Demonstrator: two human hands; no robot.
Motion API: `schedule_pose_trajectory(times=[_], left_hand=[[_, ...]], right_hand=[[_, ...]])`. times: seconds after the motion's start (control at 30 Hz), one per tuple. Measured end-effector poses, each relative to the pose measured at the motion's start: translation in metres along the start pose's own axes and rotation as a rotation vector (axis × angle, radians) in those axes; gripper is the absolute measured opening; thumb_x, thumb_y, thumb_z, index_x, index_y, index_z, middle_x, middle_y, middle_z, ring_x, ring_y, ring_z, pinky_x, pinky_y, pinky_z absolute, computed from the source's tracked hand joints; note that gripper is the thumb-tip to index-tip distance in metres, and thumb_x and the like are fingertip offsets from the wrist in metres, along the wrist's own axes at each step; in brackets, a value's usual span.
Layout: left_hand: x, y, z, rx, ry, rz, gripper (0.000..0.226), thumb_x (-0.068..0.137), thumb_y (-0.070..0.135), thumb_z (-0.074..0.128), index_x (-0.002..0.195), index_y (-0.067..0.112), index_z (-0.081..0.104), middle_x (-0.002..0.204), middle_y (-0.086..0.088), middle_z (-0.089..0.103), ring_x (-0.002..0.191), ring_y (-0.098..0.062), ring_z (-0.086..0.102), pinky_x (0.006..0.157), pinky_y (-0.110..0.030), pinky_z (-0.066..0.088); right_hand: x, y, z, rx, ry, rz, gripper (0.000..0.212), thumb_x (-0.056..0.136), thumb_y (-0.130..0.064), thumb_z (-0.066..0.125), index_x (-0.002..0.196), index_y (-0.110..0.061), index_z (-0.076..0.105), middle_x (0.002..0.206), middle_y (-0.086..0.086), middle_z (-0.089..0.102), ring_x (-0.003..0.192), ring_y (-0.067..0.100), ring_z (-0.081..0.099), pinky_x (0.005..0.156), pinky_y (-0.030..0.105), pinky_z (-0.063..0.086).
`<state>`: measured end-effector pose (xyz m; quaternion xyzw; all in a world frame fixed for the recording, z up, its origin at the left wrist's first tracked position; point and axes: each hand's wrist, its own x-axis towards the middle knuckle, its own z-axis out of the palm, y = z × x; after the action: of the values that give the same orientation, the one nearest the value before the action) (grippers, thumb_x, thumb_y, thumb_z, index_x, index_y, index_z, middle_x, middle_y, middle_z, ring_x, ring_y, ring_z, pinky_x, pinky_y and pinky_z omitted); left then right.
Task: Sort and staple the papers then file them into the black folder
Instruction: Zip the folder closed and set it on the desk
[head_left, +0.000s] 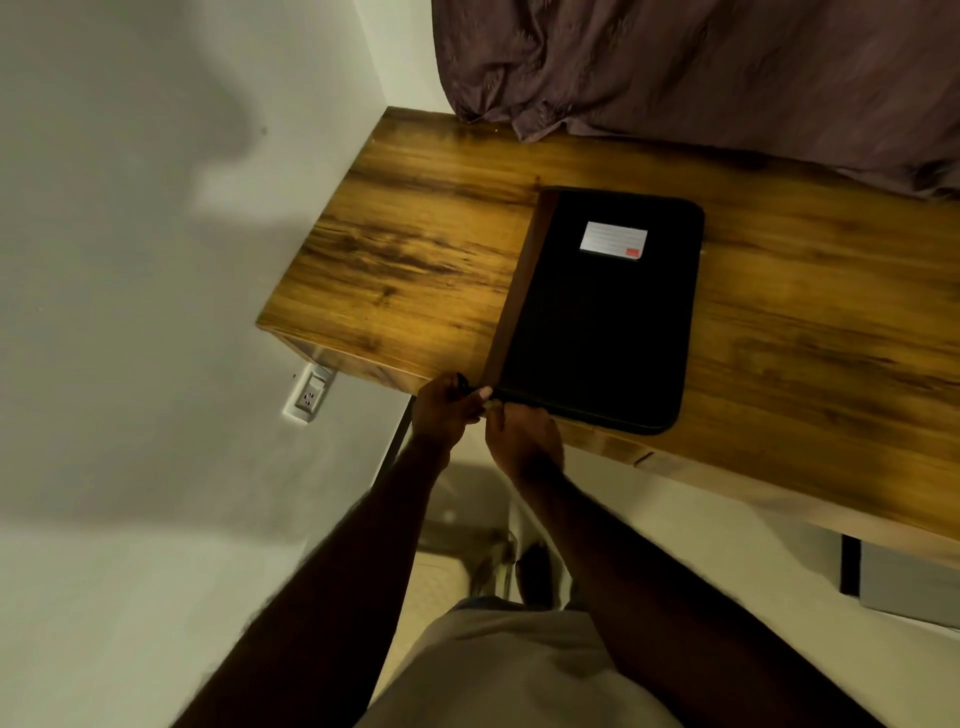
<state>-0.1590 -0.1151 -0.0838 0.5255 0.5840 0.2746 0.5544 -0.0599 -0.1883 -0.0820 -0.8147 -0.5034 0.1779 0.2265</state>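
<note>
Left hand (445, 411), right hand (522, 434) pinch black folder (597, 322) corner, table (389, 234) edge.

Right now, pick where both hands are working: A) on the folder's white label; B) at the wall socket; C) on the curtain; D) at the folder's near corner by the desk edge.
D: the left hand and right hand grip the closed black folder at its near corner, at the front edge of the desk.
</note>
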Motion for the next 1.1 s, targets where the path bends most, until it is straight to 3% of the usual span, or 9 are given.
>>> schedule_pose_trajectory(times=[0.13,0.27,0.4,0.5,0.53,0.63,0.77,0.9,1.1], left_hand=[[0.001,-0.002,0.0,0.09,0.107,0.067,0.028,0.087,0.025,0.078,0.089,-0.002,0.067,0.073,-0.004,0.072,0.059,-0.005,0.067,0.055,-0.02,0.054],[0.004,-0.004,-0.002,0.01,0.295,0.048,0.025,0.088,0.024,0.076,0.096,0.001,0.069,0.079,-0.006,0.074,0.06,-0.006,0.066,0.054,-0.018,0.052],[0.015,-0.008,-0.006,-0.042,0.355,0.017,0.029,0.086,0.025,0.079,0.097,0.0,0.068,0.085,-0.013,0.074,0.064,-0.016,0.066,0.055,-0.022,0.054],[0.018,-0.009,-0.007,-0.045,0.378,-0.012,0.028,0.085,0.027,0.08,0.094,0.003,0.067,0.085,-0.013,0.073,0.069,-0.019,0.067,0.063,-0.032,0.057],[0.02,-0.008,-0.006,-0.043,0.389,-0.02,0.028,0.084,0.027,0.08,0.093,0.004,0.068,0.085,-0.012,0.073,0.069,-0.019,0.067,0.062,-0.032,0.056],[0.021,-0.005,-0.001,-0.062,0.422,-0.039,0.03,0.083,0.029,0.081,0.094,0.003,0.068,0.088,-0.013,0.073,0.068,-0.017,0.066,0.059,-0.028,0.054],[0.02,0.0,0.0,-0.063,0.474,-0.066,0.034,0.083,0.035,0.08,0.098,0.006,0.069,0.093,-0.01,0.074,0.083,-0.025,0.07,0.078,-0.038,0.059],[0.024,-0.006,0.002,-0.052,0.505,-0.081,0.041,0.075,0.049,0.079,0.093,0.013,0.069,0.092,-0.005,0.075,0.089,-0.027,0.071,0.086,-0.049,0.059],[0.022,0.007,0.01,-0.076,0.561,-0.148,0.037,0.084,0.037,0.078,0.104,0.009,0.066,0.105,-0.01,0.072,0.101,-0.028,0.068,0.095,-0.049,0.055]], right_hand=[[0.002,-0.003,-0.003,-0.131,0.013,0.001,0.03,0.089,-0.022,0.062,0.061,-0.013,0.065,0.053,0.004,0.06,0.046,0.021,0.059,0.05,0.021,0.033],[0.0,0.012,-0.01,-0.091,-0.088,0.095,0.045,0.105,-0.033,0.035,0.087,-0.01,0.069,0.081,0.012,0.067,0.077,0.029,0.065,0.073,0.033,0.05],[-0.01,0.037,-0.017,-0.195,-0.057,0.06,0.046,0.107,-0.034,0.03,0.076,-0.017,0.06,0.063,0.003,0.049,0.061,0.022,0.055,0.058,0.026,0.04],[-0.018,0.049,-0.027,-0.307,0.117,-0.005,0.042,0.098,-0.026,0.052,0.056,-0.022,0.049,0.046,-0.004,0.026,0.038,0.015,0.032,0.047,0.014,0.008],[-0.02,0.056,-0.03,-0.348,0.188,-0.007,0.041,0.093,-0.026,0.055,0.053,-0.021,0.05,0.043,-0.004,0.028,0.034,0.016,0.03,0.048,0.012,0.008],[-0.027,0.078,-0.034,-0.414,0.292,-0.034,0.043,0.09,-0.032,0.043,0.051,-0.018,0.052,0.04,0.001,0.044,0.031,0.02,0.043,0.04,0.018,0.03],[-0.033,0.103,-0.034,-0.446,0.317,-0.027,0.041,0.092,-0.032,0.045,0.054,-0.018,0.053,0.045,0.004,0.047,0.035,0.025,0.048,0.04,0.025,0.04],[-0.037,0.122,-0.048,-0.413,0.308,-0.021,0.038,0.089,-0.032,0.045,0.056,-0.017,0.054,0.049,0.005,0.053,0.037,0.028,0.052,0.041,0.028,0.043],[-0.037,0.138,-0.066,-0.435,0.34,-0.122,0.03,0.09,-0.031,0.05,0.073,-0.015,0.069,0.059,0.006,0.063,0.048,0.03,0.06,0.044,0.03,0.046]])
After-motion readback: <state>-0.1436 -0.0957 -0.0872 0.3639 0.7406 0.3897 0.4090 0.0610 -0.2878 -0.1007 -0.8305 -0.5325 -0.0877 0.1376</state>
